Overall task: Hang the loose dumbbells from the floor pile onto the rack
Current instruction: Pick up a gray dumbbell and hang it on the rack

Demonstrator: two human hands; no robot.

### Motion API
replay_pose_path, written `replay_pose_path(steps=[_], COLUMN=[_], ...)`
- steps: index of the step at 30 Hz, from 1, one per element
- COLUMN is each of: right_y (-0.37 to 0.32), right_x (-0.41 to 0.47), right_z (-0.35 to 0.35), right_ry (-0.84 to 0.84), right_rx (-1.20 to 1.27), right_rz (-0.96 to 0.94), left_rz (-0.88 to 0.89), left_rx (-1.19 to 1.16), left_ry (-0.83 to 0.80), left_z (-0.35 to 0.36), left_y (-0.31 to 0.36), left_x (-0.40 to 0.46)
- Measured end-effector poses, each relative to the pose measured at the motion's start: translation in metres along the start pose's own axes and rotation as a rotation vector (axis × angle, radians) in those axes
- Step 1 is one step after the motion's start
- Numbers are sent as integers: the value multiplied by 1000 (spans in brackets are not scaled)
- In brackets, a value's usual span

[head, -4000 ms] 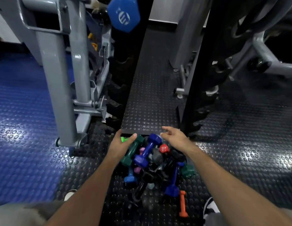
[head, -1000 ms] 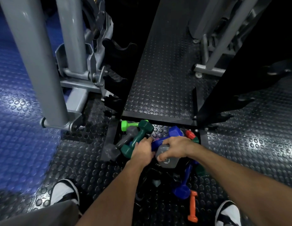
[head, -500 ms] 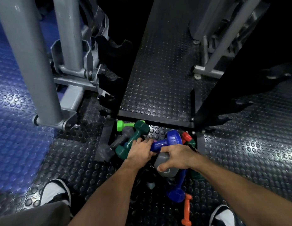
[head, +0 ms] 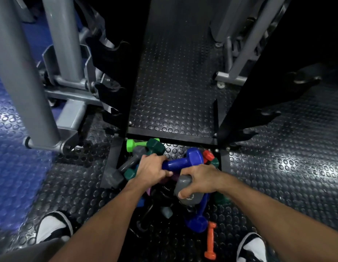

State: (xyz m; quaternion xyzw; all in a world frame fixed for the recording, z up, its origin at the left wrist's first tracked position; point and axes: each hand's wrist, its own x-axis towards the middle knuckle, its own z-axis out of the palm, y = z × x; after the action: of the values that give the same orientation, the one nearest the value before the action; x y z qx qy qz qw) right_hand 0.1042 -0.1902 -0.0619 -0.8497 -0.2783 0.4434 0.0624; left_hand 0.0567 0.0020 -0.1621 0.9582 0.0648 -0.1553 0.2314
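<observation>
A pile of several coloured dumbbells lies on the studded floor between the black rack's feet. My left hand (head: 152, 170) grips the handle of a blue dumbbell (head: 190, 159) lying on top of the pile. My right hand (head: 200, 179) grips a grey dumbbell (head: 189, 192) just right of it, thumb over its head. A dark green dumbbell (head: 155, 146), a bright green one (head: 133, 145) and another grey one (head: 124, 167) lie to the left. An orange dumbbell (head: 211, 241) lies nearest me. The black rack's (head: 126, 87) hooked uprights rise on both sides.
A grey machine frame (head: 32, 78) stands to the left on blue flooring. More grey machine legs (head: 232, 76) sit behind the rack at right. My two shoes (head: 53, 229) flank the pile. A second blue dumbbell (head: 197, 222) lies low in the pile.
Since four seconds ago both hands have dropped onto the pile and taken hold: left on the blue dumbbell, right on the grey one. In the last second the blue dumbbell has lifted slightly.
</observation>
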Motion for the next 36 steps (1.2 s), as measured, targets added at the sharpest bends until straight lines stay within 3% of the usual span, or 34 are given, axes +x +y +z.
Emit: replay_pose_path(steps=[7, 13, 18, 24, 30, 36], right_y=[18, 14, 14, 19, 18, 14], right_x=[-16, -16, -14, -10, -11, -21], right_z=[6, 21, 28, 33, 29, 12], right_ry=[-27, -5, -7, -34, -35, -36], right_rx=[-51, -108, -100, 9, 24, 118], right_rz=[-27, -48, -28, 11, 12, 52], left_rz=[-95, -144, -225, -297, -279, -35], left_rx=[-44, 209, 308, 230, 236, 124], left_ry=[27, 78, 15, -55, -4, -26], left_z=[-18, -25, -12, -4, -4, 1], left_y=[5, 41, 75, 73, 66, 48], left_x=[21, 54, 69, 83, 84, 58])
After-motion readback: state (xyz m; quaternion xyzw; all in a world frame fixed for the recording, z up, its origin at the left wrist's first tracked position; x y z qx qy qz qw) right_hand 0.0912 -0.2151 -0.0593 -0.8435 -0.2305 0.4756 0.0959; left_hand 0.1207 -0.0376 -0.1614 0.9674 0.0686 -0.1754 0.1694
